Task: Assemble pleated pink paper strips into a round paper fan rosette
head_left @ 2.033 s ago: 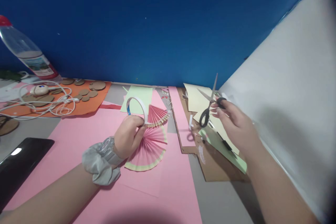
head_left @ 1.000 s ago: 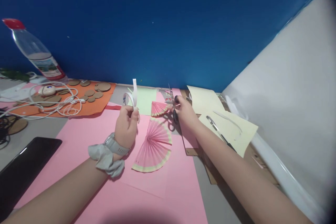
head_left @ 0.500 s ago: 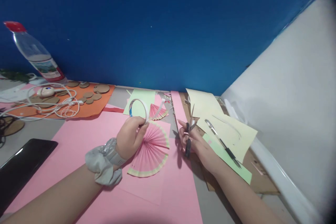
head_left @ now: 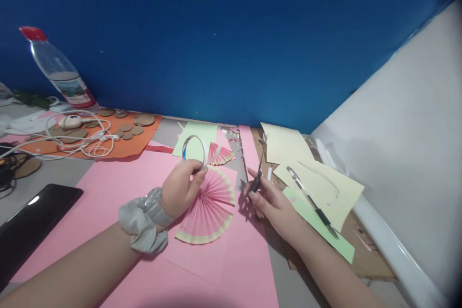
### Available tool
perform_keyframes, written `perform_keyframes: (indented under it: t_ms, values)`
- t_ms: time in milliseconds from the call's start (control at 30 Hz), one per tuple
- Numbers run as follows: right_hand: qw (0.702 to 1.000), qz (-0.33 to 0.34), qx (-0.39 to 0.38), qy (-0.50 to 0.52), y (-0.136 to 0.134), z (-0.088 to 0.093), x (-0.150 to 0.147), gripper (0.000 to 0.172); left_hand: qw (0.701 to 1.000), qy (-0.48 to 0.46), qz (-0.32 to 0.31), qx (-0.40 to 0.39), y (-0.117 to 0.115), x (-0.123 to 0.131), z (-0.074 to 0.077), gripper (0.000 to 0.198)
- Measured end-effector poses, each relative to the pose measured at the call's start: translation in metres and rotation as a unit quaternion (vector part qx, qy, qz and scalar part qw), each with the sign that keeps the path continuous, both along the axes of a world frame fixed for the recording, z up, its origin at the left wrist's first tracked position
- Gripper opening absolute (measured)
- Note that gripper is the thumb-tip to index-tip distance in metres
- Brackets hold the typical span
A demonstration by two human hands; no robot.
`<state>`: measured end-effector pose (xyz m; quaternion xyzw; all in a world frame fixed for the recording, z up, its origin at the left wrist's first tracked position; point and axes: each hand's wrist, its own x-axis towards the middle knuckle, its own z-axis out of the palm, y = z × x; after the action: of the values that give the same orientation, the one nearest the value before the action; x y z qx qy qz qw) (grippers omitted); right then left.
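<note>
At the left, a black phone (head_left: 40, 231) is laid near the edge of a large pink sheet (head_left: 119, 180); behind it, a red-capped bottle (head_left: 72, 89) is set by the blue wall (head_left: 231, 43), beside an orange sheet (head_left: 139, 144) strewn with cardboard discs (head_left: 144, 119) and white cable (head_left: 104, 139); by the left hand (head_left: 184, 187), closed in a pinch, a roll of white tape (head_left: 206, 151) is held on edge above the pink sheet, its loose end extended rightward; below, a pleated pink fan (head_left: 205, 216) is spread; a smaller fan (head_left: 222, 155) is placed beyond; by the right hand (head_left: 276, 207), black-handled scissors (head_left: 256, 183) are gripped, blades pointed upward; further right, a pen (head_left: 312, 202) is rested across pale yellow paper (head_left: 348, 190) and a green strip (head_left: 341, 248).
</note>
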<state>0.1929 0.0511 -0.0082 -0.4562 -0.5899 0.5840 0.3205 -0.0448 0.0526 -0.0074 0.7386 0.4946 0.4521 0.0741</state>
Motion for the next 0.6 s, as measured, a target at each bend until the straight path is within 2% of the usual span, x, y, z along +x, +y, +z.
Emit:
perform_keyframes:
  t_ms: [67,200,300,400,500,600]
  values:
    - [1.0,0.024,-0.013,0.007,-0.002,0.003,-0.001,0.052,1.0,-0.008,0.003,-0.013,0.0,0.0,0.002,0.01]
    - [0.988,0.075,-0.073,0.11,-0.003,0.01,-0.001,0.049,0.998,-0.044,-0.005,-0.048,0.0,-0.001,0.004,0.013]
    - [0.99,0.043,-0.068,0.116,-0.001,0.01,0.001,0.048,0.988,-0.109,-0.049,-0.097,0.0,-0.002,0.002,0.009]
    - [0.996,0.023,-0.067,0.06,0.002,0.011,0.002,0.041,0.98,-0.129,-0.078,-0.127,0.0,-0.003,0.002,0.012]
    - [0.997,0.041,-0.053,-0.029,0.0,0.015,0.002,0.04,0.982,-0.11,-0.085,-0.129,-0.001,-0.002,0.005,0.016]
    - [0.99,0.039,0.05,-0.122,-0.003,0.02,0.002,0.035,0.983,-0.091,-0.088,-0.13,-0.002,0.0,0.008,0.02]
